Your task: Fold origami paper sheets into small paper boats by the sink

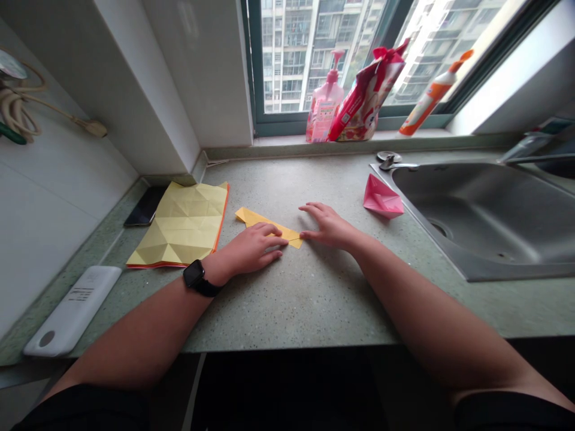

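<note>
A narrow strip of folded orange-yellow paper lies flat on the speckled counter, slanting down to the right. Across its middle rests my left hand, fingers stretched out and lying flat, covering part of the paper. My right hand is at the strip's right end, its thumb tip touching the paper there and its other fingers spread above the counter. To the right stands a pink folded-paper piece. Left of my hands lies a stack of creased pale-yellow paper with orange sheets beneath.
A dark phone lies partly under the paper stack, and a white power bank sits near the left front edge. The steel sink is on the right. A pink pump bottle, red bag and orange-white bottle stand on the windowsill.
</note>
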Demonstrator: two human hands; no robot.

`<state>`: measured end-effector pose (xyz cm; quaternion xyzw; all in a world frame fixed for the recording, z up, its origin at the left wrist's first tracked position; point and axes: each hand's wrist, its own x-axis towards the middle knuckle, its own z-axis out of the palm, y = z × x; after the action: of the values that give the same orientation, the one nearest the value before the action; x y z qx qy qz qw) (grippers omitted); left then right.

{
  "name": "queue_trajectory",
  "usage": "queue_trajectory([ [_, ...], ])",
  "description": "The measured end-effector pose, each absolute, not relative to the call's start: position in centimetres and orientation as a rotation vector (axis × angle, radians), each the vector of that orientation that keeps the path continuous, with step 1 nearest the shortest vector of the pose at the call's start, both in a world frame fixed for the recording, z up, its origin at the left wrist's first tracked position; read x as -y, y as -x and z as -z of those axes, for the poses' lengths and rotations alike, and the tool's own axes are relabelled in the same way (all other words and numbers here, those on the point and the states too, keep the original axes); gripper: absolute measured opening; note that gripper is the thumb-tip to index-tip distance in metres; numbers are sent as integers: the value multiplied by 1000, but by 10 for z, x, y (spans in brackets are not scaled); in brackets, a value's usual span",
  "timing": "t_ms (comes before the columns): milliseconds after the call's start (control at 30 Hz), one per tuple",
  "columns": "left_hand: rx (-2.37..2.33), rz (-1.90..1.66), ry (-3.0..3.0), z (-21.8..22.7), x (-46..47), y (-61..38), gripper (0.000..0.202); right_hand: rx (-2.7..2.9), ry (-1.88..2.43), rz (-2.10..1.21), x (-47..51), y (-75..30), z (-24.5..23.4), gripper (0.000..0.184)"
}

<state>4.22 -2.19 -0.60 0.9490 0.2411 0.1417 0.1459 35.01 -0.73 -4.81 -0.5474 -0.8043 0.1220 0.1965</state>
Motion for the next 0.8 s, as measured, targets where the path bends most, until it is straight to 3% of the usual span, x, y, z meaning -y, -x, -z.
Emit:
queue_trajectory([
  [300,-709,-361,-2785,5,23,-44,28,2180,1463,-355,10,-348,34,50],
  [600,-771,-249,-2927,4,29,-51,42,2250,1600,-323,16,-327,42,58],
  [800,-663,-346,-2825,0,20,-43,21,2245,1582,-303,14,-329,45,57],
])
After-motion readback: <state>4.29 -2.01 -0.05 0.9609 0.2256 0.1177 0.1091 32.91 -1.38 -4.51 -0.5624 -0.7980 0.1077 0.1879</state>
